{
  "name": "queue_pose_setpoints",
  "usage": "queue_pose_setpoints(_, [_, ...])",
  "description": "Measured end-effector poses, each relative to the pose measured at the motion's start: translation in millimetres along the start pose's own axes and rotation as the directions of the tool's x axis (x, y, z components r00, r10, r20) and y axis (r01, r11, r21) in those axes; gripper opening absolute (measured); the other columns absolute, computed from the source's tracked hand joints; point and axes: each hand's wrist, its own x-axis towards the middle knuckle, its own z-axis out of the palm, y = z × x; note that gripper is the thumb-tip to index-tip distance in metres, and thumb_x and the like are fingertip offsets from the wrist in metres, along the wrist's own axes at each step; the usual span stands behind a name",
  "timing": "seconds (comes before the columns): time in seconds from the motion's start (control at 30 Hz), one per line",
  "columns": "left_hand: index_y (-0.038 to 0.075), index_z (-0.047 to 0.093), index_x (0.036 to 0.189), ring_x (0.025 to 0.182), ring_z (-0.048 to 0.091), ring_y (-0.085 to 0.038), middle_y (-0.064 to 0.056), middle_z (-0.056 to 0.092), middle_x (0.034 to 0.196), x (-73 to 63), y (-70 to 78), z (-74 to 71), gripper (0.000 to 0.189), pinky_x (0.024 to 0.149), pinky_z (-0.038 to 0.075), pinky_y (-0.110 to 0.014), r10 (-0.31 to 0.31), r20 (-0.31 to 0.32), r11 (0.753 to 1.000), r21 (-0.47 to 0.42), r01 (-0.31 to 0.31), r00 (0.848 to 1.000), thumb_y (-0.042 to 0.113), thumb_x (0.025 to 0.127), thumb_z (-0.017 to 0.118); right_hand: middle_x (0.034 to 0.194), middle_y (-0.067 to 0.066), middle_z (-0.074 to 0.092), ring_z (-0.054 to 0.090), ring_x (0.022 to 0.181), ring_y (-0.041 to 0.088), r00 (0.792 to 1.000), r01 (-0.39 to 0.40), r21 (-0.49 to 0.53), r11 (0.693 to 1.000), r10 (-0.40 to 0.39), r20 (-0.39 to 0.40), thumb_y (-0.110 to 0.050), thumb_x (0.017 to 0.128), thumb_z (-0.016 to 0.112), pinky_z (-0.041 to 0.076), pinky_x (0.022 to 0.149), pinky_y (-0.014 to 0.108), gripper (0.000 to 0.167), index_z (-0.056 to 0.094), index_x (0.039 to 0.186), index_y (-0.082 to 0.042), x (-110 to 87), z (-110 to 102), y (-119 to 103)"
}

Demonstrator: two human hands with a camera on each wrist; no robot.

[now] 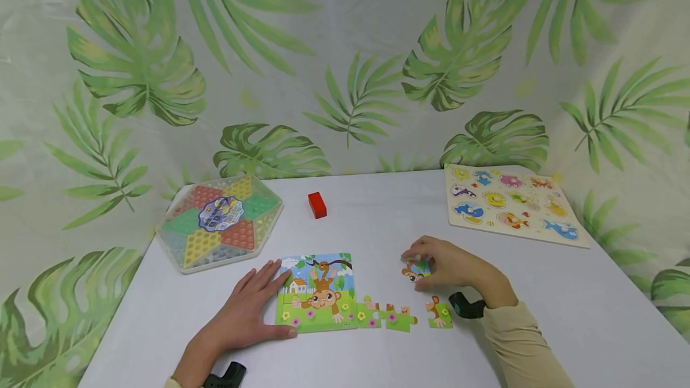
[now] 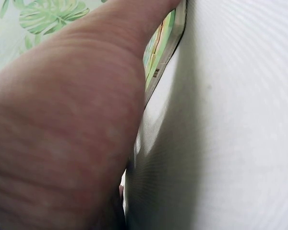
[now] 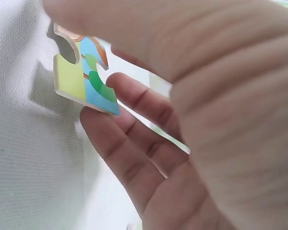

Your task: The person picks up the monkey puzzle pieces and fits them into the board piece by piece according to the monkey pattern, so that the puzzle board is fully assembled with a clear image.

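My left hand (image 1: 245,310) rests at the left side of a square picture board (image 1: 345,301) showing a hanging monkey, fingers spread and thumb along its lower edge. Only the wrist, the thumb side and a sliver of the board's edge (image 2: 162,72) appear in the left wrist view. My right hand (image 1: 455,265) pinches a jigsaw piece (image 3: 67,79) with part of the monkey and green trees on it, tilted above the table. Joined jigsaw pieces (image 1: 368,317) lie against the board's lower right, and a separate piece (image 1: 445,316) sits below the right hand.
At the back left lies a hexagonal Chinese checkers board (image 1: 185,262) in coloured triangles. A small red block (image 1: 317,205) is near the back edge. A wooden sea-animal peg puzzle (image 1: 474,190) occupies the back right. Behind the white table (image 1: 372,208) hangs a leaf-patterned cloth (image 1: 372,23).
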Motion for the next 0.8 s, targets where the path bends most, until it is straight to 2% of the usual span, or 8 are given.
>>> queue_pose_setpoints(0.1, [0.021,0.037,0.162,0.160,0.016,-0.029,-0.005,0.021,0.173,-0.2,0.3,-0.2,0.115,0.128,0.011,-0.053,-0.001,-0.001,1.000,-0.003,0.001,1.000,0.084,0.071,0.071,0.125,0.006,0.061,0.056,0.090,0.015,1.000,-0.011,0.016,1.000,0.010,0.022,-0.020,0.081,0.089,0.052,0.076,0.025,0.054,0.070,0.131,-0.013,-1.5,-1.6,-2.0])
queue_pose_setpoints(0.33, [0.021,0.037,0.162,0.160,0.015,-0.028,-0.005,0.020,0.173,-0.1,-0.2,1.2,0.116,0.128,0.011,-0.054,-0.014,0.010,1.000,0.002,0.014,1.000,0.086,0.071,0.069,0.108,0.001,0.061,0.054,0.085,0.013,0.998,-0.016,0.026,1.000,0.014,0.055,-0.007,0.081,0.085,0.050,0.073,0.023,0.051,0.069,0.130,-0.007,-5.5,-6.1,-2.9])
queue_pose_setpoints(0.67, [0.021,0.037,0.162,0.160,0.015,-0.029,-0.005,0.021,0.173,0.4,-0.3,1.0,0.116,0.128,0.011,-0.054,-0.010,0.009,1.000,0.005,0.010,1.000,0.085,0.071,0.069,0.101,-0.001,0.062,0.053,0.083,0.014,0.999,-0.027,-0.013,1.000,0.028,0.027,-0.011,0.082,0.085,0.049,0.070,0.023,0.049,0.070,0.128,-0.008,-4.1,-5.9,-2.9])
queue_pose_setpoints(0.8, [0.022,0.036,0.162,0.160,0.015,-0.028,-0.004,0.020,0.173,0.7,-0.6,0.7,0.116,0.128,0.011,-0.054,-0.011,0.010,1.000,0.005,0.011,1.000,0.086,0.071,0.068,0.104,-0.003,0.064,0.054,0.088,0.013,1.000,-0.021,-0.058,0.998,0.020,-0.012,-0.014,0.083,0.084,0.050,0.075,0.025,0.047,0.071,0.128,-0.010,-2.7,-4.9,-4.0])
